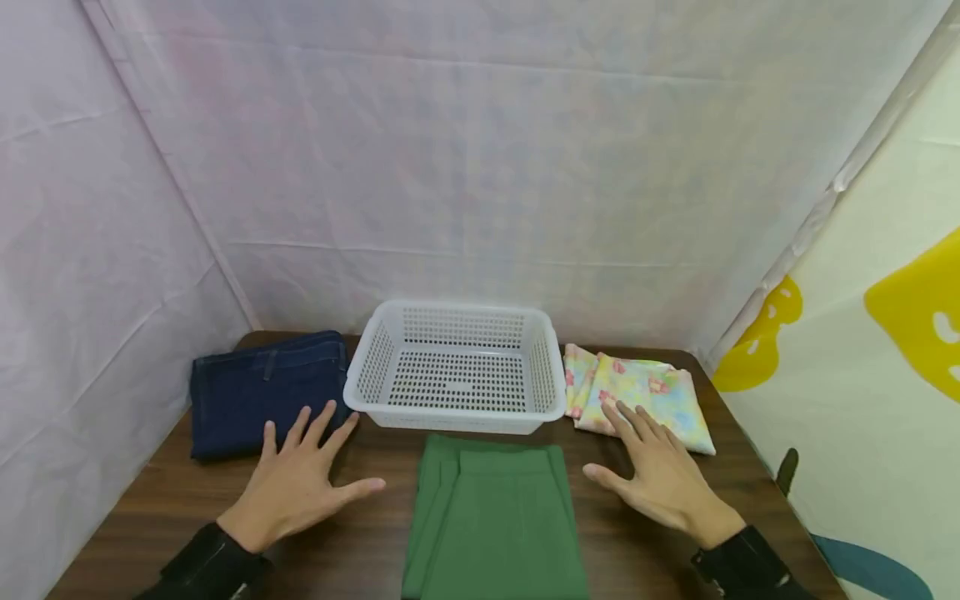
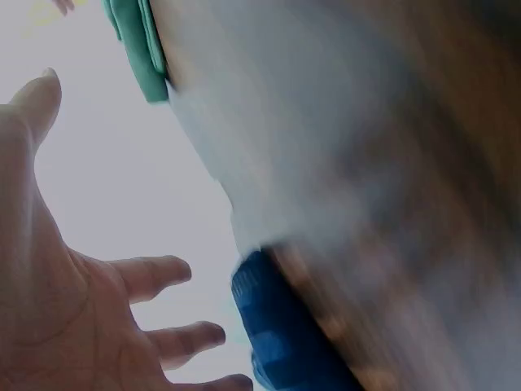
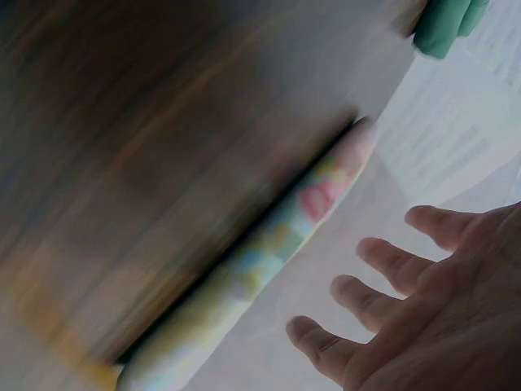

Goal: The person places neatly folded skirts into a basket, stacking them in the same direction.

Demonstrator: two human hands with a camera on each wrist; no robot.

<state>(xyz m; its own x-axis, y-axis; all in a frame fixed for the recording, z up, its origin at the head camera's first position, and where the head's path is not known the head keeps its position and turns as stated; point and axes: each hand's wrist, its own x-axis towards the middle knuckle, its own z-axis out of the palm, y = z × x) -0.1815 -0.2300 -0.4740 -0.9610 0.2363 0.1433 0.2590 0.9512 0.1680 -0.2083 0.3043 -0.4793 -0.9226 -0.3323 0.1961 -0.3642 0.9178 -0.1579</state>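
Observation:
My left hand (image 1: 292,483) is spread palm down, fingertips overlapping the near edge of a folded dark-blue denim garment (image 1: 262,392). Opposite it, my right hand (image 1: 660,475) also has its fingers spread, their tips overlapping a folded pastel floral cloth (image 1: 645,392). Between the hands lies a folded green garment (image 1: 502,525), touched by neither. Both wrist views show a palm with nothing in it; the denim (image 2: 285,334) appears beyond the left fingers and the floral cloth (image 3: 269,252) beyond the right ones.
A white perforated plastic basket (image 1: 456,421) stands at the back of the brown wooden table (image 1: 352,558), between the denim and the floral cloth. White fabric walls (image 1: 480,167) enclose the table behind and at the left; a sheet with yellow shapes (image 1: 847,450) hangs at the right.

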